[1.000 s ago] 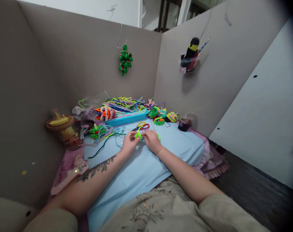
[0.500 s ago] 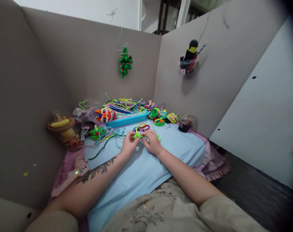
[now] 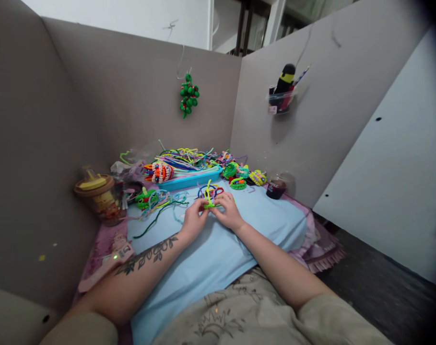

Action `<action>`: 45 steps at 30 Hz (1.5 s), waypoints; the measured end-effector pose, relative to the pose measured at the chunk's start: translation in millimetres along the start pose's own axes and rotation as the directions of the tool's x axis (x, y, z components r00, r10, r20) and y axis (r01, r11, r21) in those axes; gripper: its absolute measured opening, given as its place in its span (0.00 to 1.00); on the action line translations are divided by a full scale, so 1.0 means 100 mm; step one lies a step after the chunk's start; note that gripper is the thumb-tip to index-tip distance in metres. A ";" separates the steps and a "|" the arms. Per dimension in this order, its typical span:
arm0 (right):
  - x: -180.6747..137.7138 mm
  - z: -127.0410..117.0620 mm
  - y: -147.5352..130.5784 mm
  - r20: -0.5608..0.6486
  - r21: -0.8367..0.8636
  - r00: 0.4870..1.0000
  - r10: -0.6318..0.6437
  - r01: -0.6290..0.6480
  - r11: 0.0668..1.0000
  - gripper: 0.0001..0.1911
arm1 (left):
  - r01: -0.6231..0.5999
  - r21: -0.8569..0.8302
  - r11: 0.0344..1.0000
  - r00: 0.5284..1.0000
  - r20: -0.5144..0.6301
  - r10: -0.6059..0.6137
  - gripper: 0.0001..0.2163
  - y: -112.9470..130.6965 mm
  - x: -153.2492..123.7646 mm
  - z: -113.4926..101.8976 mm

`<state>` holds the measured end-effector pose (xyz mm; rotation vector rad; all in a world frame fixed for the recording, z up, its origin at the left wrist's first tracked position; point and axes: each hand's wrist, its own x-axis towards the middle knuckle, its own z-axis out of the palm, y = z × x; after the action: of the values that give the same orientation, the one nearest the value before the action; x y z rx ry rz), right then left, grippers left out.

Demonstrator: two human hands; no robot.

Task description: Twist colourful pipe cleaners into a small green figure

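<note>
We are pinching a green pipe cleaner (image 3: 208,203) just above the blue cloth (image 3: 218,249), with our left hand (image 3: 194,221) and right hand (image 3: 229,214) both gripping it. It looks like a small twist; we are judging that close fingertips and even turns suit it best.
</note>
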<state>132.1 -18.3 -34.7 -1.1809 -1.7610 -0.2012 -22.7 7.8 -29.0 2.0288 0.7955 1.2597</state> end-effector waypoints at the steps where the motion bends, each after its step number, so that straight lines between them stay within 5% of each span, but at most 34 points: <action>1: 0.00 -0.01 0.00 0.007 -0.016 1.000 0.003 -0.003 1.000 0.06 | -0.014 0.032 0.999 1.000 0.000 0.014 0.06 0.00 0.00 0.00; 7: -0.03 -0.01 -0.02 0.072 -0.079 0.995 0.068 -0.062 0.995 0.08 | -0.095 0.232 0.968 0.995 0.001 0.097 0.11 0.01 -0.01 -0.03; 27: -0.04 -0.07 0.01 0.098 -0.092 0.995 -0.027 0.036 0.995 0.07 | -0.145 0.127 0.981 0.985 0.111 0.131 0.10 -0.02 0.04 -0.03; 45: -0.03 -0.04 0.07 -0.004 -0.065 1.000 0.006 -0.006 0.998 0.07 | 0.059 -0.069 0.996 0.998 0.007 -0.059 0.13 0.04 0.05 -0.05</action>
<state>140.0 -18.7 -37.1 -1.2320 -1.7589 -0.2587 -25.1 10.0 -21.3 1.9390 0.7934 1.2320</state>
